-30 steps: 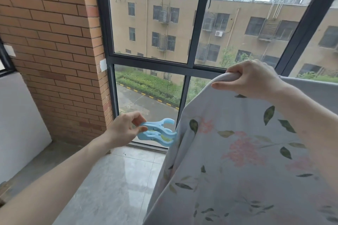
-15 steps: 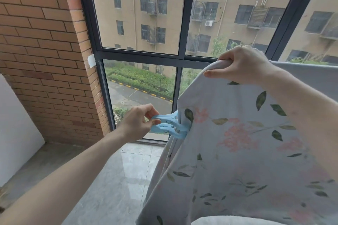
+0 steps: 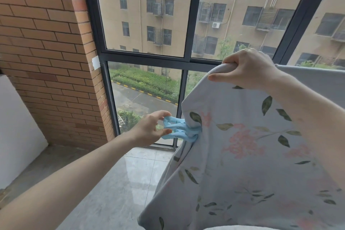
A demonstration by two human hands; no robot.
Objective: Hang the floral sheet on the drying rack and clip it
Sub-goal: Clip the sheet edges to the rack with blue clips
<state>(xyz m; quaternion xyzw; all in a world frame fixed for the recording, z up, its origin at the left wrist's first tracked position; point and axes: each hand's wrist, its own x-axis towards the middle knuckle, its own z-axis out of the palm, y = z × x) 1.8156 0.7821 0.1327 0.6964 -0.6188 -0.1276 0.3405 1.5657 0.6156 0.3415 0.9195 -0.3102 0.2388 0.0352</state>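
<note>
The floral sheet (image 3: 242, 164), pale grey with pink flowers and green leaves, hangs draped on the right and covers whatever bar it lies over. My right hand (image 3: 248, 69) grips the top left corner of the sheet, fingers curled over the covered bar. A light blue plastic clip (image 3: 179, 130) bites the sheet's left edge lower down. My left hand (image 3: 149, 129) holds the clip's handles between thumb and fingers. The drying rack itself is hidden under the cloth.
A dark-framed window (image 3: 188, 59) fills the wall ahead, close behind the sheet. A brick wall (image 3: 46, 52) stands to the left, with a white panel (image 3: 16, 127) at the far left. Grey floor tiles (image 3: 115, 188) lie below my left arm.
My left hand carried the blue clip rightward to the sheet's left edge, and its jaws now sit on the cloth. My right hand kept its grip on the top corner.
</note>
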